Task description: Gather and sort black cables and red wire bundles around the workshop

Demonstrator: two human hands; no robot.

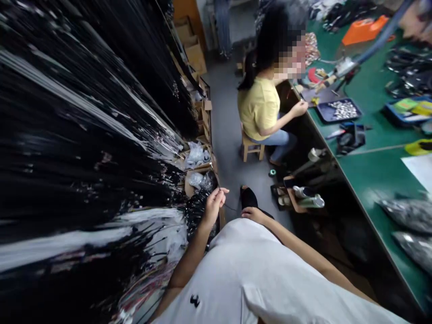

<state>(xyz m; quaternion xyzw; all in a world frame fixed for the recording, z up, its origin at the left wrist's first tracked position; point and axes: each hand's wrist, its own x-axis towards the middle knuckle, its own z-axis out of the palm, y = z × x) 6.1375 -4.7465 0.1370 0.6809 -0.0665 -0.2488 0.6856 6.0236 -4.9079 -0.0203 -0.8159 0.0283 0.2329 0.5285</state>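
Observation:
My left hand point(215, 207) is closed in a pinch on a thin dark cable point(216, 176). A small pale end piece sticks up from the cable above the fingers. From the left hand the cable runs thinly across to my right hand point(254, 215), which is held low in front of the white shirt. The right hand's fingers are together where the cable reaches them; the exact grip is small and blurred. Close to the left hand, long bundles of black cables point(158, 85) hang along the left side, with some white and grey ones among them.
Open cartons with plastic bags point(199, 155) line the floor at left. Ahead, a co-worker in a yellow top point(261, 105) sits on a wooden stool point(254, 146) at a green table point(367, 168). A tray of small parts point(339, 110) and bottles point(312, 201) are at right.

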